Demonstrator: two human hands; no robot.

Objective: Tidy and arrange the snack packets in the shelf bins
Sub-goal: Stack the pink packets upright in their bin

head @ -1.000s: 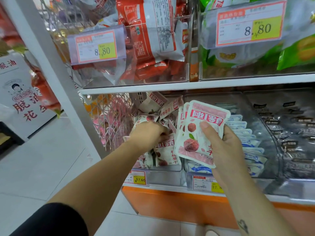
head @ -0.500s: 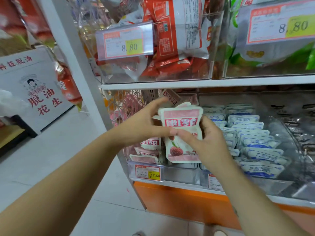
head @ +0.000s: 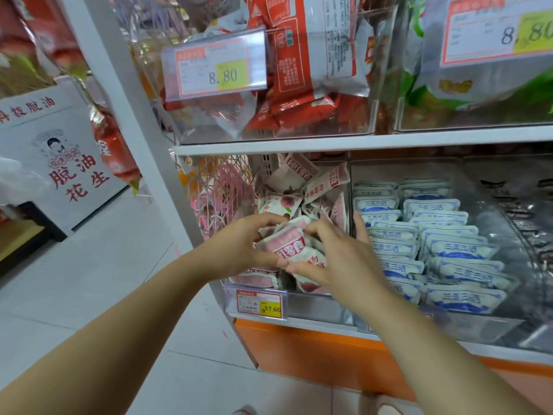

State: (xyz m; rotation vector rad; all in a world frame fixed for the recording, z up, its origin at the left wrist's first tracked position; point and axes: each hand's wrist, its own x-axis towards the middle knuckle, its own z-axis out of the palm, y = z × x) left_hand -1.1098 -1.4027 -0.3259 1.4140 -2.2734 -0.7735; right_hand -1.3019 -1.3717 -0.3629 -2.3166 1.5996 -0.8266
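Pink packet stack (head: 291,248) gripped between left hand (head: 239,247) and right hand (head: 341,265), fingers of both curled round it, over front of clear bin (head: 311,304). Loose pink packets (head: 287,202) heaped beyond hands. Blue packets (head: 449,250) rowed just right of right hand. Price tag (head: 258,304) below left hand.

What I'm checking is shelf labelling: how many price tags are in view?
3 price tags: one top left reading 8.80, one top right reading 8.80, one reading 17.60 below the left hand. The right forearm may hide another.
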